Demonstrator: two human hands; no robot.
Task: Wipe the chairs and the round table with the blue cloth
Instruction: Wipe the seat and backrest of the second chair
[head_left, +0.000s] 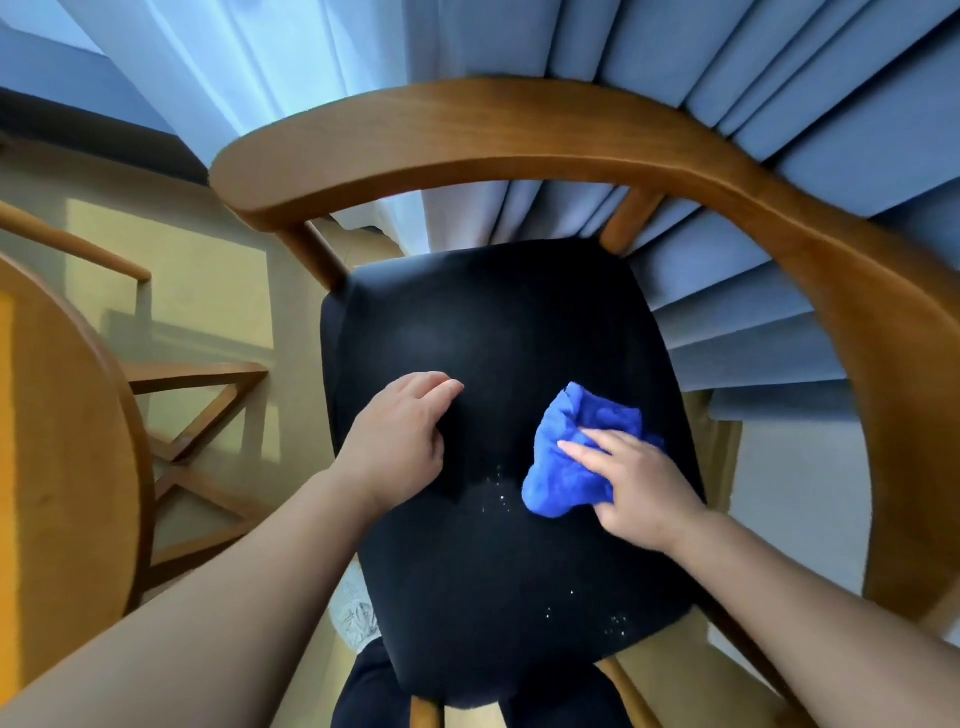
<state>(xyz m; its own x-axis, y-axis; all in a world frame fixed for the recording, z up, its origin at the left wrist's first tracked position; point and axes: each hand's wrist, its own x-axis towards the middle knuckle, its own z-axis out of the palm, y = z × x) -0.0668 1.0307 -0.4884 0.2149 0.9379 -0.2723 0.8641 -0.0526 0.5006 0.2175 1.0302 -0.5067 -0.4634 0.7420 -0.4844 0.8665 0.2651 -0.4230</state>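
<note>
A wooden chair with a curved backrest (519, 135) and a black padded seat (498, 322) fills the middle of the view. My right hand (639, 483) presses the bunched blue cloth (563, 467) onto the right half of the seat. My left hand (400, 441) rests on the left half of the seat, fingers curled, holding nothing. Small white specks (498, 493) lie on the seat between my hands and near its front right corner. The round wooden table (67, 441) shows at the left edge.
Blue curtains (727, 62) hang close behind the chair's backrest. The table's crossed wooden base (197, 447) stands on the pale floor to the left. Part of another chair's rail (72, 244) shows beyond the table. My dark trouser legs (363, 691) are below the seat's front edge.
</note>
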